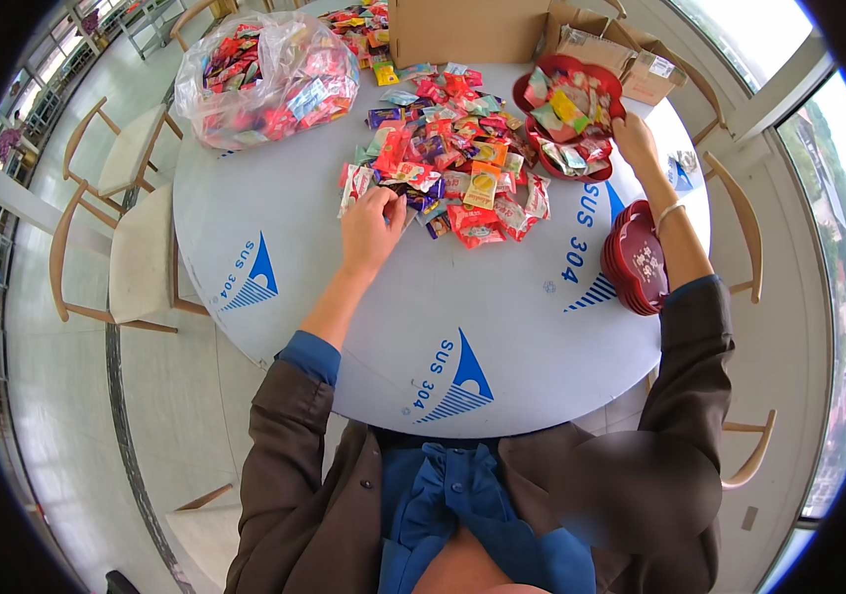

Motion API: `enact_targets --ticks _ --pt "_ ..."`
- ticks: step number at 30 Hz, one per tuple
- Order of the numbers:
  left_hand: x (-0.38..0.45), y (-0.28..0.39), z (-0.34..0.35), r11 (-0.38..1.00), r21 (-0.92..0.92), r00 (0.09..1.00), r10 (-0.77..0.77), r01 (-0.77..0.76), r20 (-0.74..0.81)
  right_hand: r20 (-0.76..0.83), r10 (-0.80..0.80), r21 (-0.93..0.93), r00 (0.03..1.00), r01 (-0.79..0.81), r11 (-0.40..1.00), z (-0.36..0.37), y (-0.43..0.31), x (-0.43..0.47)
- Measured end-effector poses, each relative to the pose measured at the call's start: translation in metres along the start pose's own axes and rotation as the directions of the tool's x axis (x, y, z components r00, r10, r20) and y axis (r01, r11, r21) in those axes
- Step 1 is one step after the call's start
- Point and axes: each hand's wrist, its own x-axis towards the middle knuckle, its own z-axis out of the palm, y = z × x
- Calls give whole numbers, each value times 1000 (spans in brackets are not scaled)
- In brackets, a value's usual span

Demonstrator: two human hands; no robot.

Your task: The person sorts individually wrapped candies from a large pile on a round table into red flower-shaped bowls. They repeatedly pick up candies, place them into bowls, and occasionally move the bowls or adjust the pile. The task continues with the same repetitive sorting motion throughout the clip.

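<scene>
At the near left edge of a loose pile of wrapped candies (460, 141) is my left hand (374, 223). Its fingers are curled beside a dark purple wrapped candy (423, 197); whether they grip one is hidden. My right hand (632, 137) holds the right rim of a red scalloped tray (605, 72) filled with mixed wrapped candies. Just below that tray, a second red tray section (575, 177) also has candies in it; whether the two are one piece is unclear. Near my right forearm, several empty red flower-shaped trays (634, 260) are stacked.
A clear plastic bag (267, 82) full of candies stands at the far left of the round table (393, 327). Behind the pile are a large cardboard box (467, 33) and smaller open cartons (616, 56). More candies (356, 26) lie beyond. Wooden chairs (140, 260) surround the table.
</scene>
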Motion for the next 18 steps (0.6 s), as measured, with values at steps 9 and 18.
enact_targets --ticks 9,18 --pt "0 -1 -5 999 30 999 -30 29 25 49 -487 -733 872 363 576 24 -129 -30" --pt "0 -2 -1 999 41 1000 23 -23 -6 -204 -671 -751 713 325 574 -1 -109 -3"
